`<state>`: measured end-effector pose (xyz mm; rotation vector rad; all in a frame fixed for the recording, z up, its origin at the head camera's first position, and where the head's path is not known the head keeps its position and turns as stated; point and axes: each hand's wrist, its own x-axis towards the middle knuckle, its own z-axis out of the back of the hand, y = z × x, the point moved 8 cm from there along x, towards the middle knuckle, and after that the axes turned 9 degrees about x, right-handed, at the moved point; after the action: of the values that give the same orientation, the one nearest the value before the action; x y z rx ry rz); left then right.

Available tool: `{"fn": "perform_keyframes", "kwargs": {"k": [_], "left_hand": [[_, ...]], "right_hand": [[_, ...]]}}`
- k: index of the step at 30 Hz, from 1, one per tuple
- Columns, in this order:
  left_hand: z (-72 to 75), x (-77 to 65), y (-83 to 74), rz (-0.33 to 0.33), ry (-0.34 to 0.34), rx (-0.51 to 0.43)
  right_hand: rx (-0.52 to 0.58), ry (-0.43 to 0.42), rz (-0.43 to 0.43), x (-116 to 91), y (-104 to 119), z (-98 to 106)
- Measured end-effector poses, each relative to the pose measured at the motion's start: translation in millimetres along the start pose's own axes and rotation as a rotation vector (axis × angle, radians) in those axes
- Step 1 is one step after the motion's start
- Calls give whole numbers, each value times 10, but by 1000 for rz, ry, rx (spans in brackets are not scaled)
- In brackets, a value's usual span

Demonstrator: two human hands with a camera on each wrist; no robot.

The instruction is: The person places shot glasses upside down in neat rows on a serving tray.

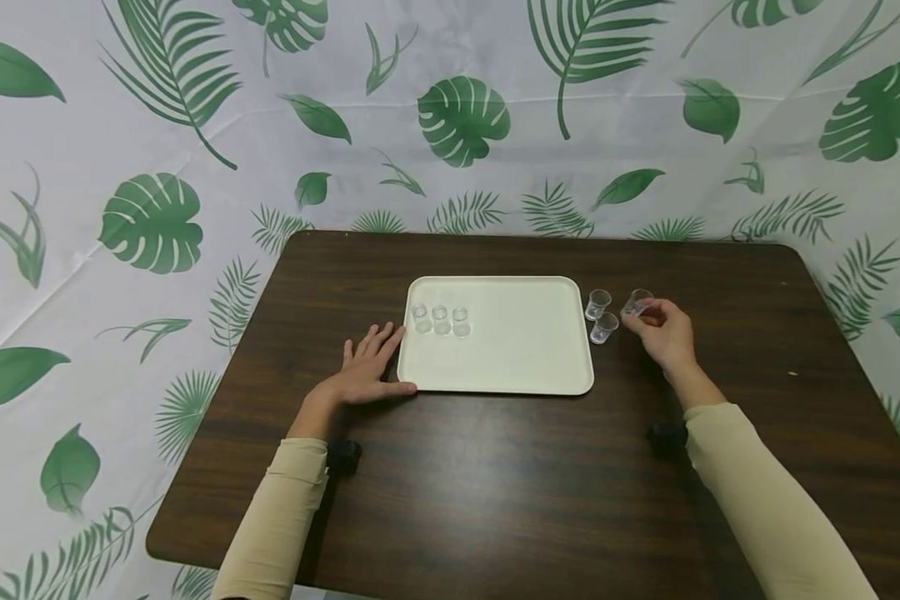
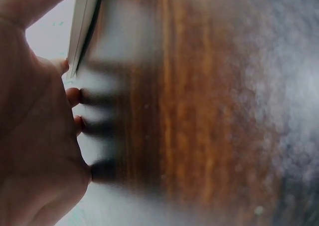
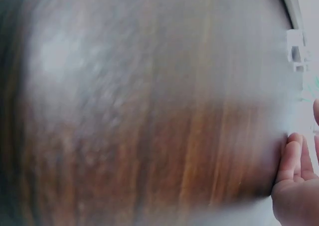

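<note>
R hand [image 1: 663, 335] pinches cup [image 1: 639, 301], R of tray [image 1: 525, 337]; two loose cups [image 1: 604, 327] btwn. L hand [image 1: 363, 375] spread wide at tray's L end, grips nothing, farther from cup.

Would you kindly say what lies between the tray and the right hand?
In the head view, two clear cups sit between the tray and the right hand, which pinches a third cup.

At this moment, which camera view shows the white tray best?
The head view: it shows nearly the whole white tray from above. The left wrist view has only a strip of its edge, upper left; the right wrist view, seemingly just a sliver at upper right.
</note>
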<state>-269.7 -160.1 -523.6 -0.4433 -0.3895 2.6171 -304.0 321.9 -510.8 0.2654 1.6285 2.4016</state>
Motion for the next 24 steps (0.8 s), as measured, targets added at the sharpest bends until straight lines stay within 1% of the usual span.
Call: {"fn": "perform_keyframes", "kwargs": {"k": [4,8,10,12,15,16,20,24], "left_hand": [[6,1,-1,1,-1,0],[6,1,6,2,3,3],[7,5,8,1,4,-2],[6,10,8,0,3,-2],[8,17,12,1,0,1],[8,18,12,1,0,3],[2,17,15,3,0,10],[8,12,8,1,0,9]], "right_hand": [[116,-25,-33,11,-13,23],[237,-45,-110,8,-24,69],[315,-60,-143,0,-8,93],[407,-79,-157,-7,31,113],[546,-104,-147,-9,139,127],[576,-107,-140,-8,184,126],[663,-108,-92,3,387,93],[746,-66,-26,1,614,-8]]}}
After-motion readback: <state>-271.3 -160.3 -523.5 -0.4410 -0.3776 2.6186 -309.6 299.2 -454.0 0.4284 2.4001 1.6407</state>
